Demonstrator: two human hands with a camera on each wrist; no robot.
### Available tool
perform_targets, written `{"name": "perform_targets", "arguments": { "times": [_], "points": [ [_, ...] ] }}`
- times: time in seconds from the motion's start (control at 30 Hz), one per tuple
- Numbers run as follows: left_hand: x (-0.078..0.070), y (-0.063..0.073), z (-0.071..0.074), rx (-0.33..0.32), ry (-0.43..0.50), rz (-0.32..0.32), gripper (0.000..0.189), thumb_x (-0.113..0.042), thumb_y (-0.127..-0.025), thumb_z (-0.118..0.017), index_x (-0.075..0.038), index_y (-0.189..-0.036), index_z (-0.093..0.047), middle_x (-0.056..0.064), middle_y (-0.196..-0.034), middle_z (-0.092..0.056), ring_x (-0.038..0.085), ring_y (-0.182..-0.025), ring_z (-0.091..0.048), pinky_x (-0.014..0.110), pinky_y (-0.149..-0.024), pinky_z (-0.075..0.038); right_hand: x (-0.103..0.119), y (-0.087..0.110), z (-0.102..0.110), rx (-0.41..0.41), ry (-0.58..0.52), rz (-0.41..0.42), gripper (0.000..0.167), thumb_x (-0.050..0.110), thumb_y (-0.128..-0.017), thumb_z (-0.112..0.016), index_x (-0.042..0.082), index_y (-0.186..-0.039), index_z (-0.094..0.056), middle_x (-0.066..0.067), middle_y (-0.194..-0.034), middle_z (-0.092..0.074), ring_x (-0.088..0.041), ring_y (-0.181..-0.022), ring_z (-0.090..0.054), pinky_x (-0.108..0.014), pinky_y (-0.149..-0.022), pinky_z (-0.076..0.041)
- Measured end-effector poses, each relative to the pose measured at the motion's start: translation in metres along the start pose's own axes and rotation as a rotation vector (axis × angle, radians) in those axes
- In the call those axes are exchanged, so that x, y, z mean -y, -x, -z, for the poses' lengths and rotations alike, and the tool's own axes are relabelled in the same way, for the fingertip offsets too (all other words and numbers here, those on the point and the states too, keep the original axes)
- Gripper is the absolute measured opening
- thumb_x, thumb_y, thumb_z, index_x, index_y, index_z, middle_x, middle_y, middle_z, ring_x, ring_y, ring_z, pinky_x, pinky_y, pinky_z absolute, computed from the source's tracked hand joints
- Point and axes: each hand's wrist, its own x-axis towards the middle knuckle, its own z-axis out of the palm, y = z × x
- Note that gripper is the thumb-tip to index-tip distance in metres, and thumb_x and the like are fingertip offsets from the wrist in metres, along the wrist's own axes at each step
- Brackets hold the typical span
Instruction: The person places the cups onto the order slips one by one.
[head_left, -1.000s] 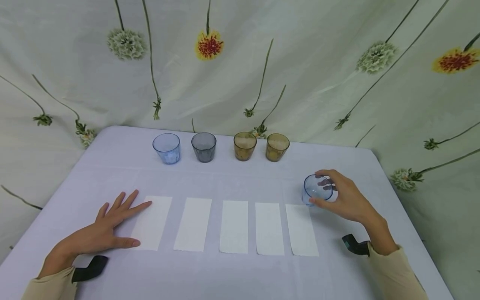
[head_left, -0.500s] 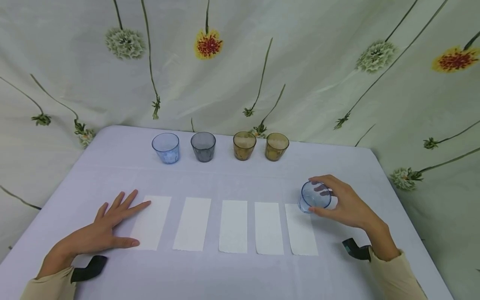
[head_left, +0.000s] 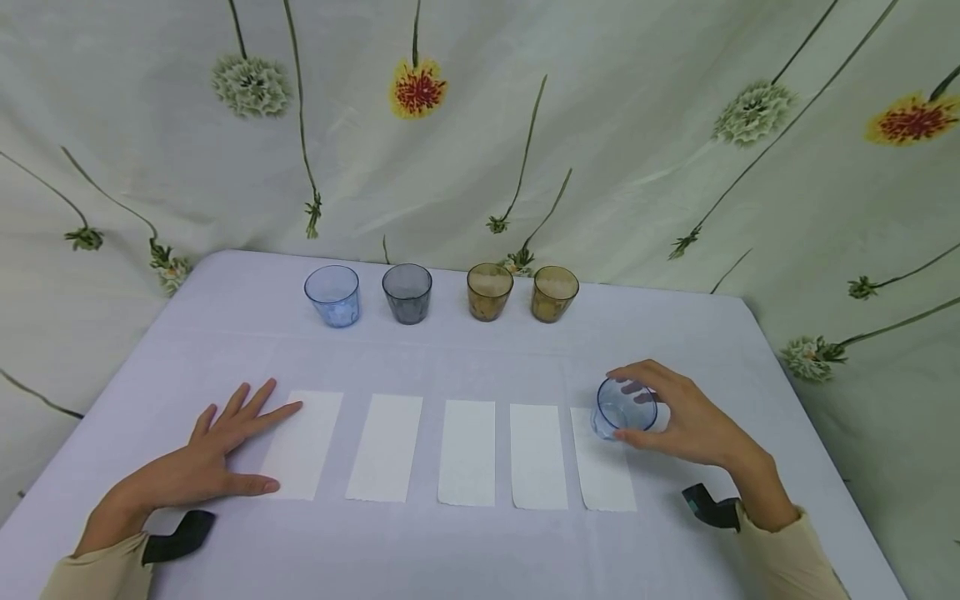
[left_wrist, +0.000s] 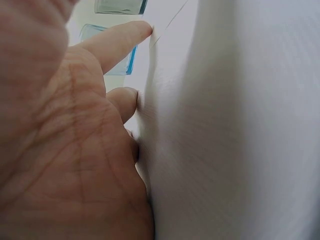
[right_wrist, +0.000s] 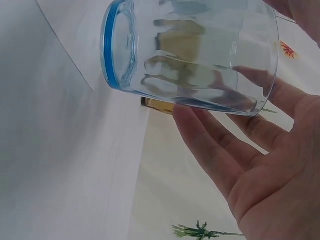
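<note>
My right hand grips a clear blue glass tumbler around its side, thumb at the front and fingers behind. The tumbler is upright and overlaps the top of the rightmost white paper rectangle in the head view. In the right wrist view the blue base of the tumbler hangs a little off the white tabletop. My left hand lies with fingers spread on the table, its index finger and thumb at the edge of the leftmost paper rectangle. It holds nothing.
Along the back of the table stand another blue tumbler, a grey tumbler and two amber tumblers. More paper rectangles lie in a row between the outer ones. A flower-printed cloth hangs behind.
My right hand has brought the blue tumbler toward me and slightly left, over the upper end of the rightmost paper. The left hand has stayed where it was.
</note>
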Motion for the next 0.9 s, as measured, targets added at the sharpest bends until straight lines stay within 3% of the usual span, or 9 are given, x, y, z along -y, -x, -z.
{"name": "perform_targets", "arguments": {
  "times": [0.43,0.63,0.8,0.9],
  "points": [
    [0.0012,-0.0005,-0.0003,0.005,-0.016,0.010,0.093,-0.043,-0.084,-0.077,-0.027,-0.160,-0.026,0.017,-0.168,0.009,0.042,-0.150,0.027,0.059,-0.108,0.033,0.0040,0.0016,-0.0022,0.044,-0.009,0.049,0.066,0.041,-0.080,-0.085,0.023,-0.136,-0.055,0.004,-0.131,-0.059,-0.015,-0.109,-0.063,-0.043,-0.091,-0.056],
    [0.0009,-0.0013,-0.0003,0.005,-0.009,0.005,0.093,-0.043,-0.084,-0.077,-0.027,-0.160,-0.026,0.017,-0.168,0.009,0.042,-0.150,0.027,0.059,-0.109,0.032,0.0026,0.0026,-0.0045,0.069,-0.025,0.033,0.066,0.043,-0.079,-0.084,0.025,-0.136,-0.055,0.005,-0.130,-0.060,-0.016,-0.111,-0.062,-0.047,-0.093,-0.055],
    [0.0024,-0.0021,-0.0010,0.005,-0.024,0.008,0.093,-0.044,-0.084,-0.077,-0.028,-0.160,-0.026,0.017,-0.168,0.009,0.041,-0.150,0.027,0.059,-0.109,0.032,0.0034,0.0031,-0.0044,0.088,-0.036,0.029,0.067,0.042,-0.078,-0.086,0.033,-0.136,-0.053,0.005,-0.129,-0.060,-0.015,-0.111,-0.062,-0.045,-0.093,-0.055],
    [0.0031,-0.0022,-0.0013,0.006,-0.033,0.018,0.094,-0.045,-0.083,-0.077,-0.028,-0.160,-0.025,0.017,-0.168,0.009,0.040,-0.150,0.027,0.059,-0.108,0.033,0.0034,0.0030,-0.0043,0.105,-0.043,0.030,0.068,0.042,-0.078,-0.085,0.030,-0.136,-0.053,0.007,-0.130,-0.060,-0.016,-0.112,-0.063,-0.043,-0.093,-0.055]
  ]
}}
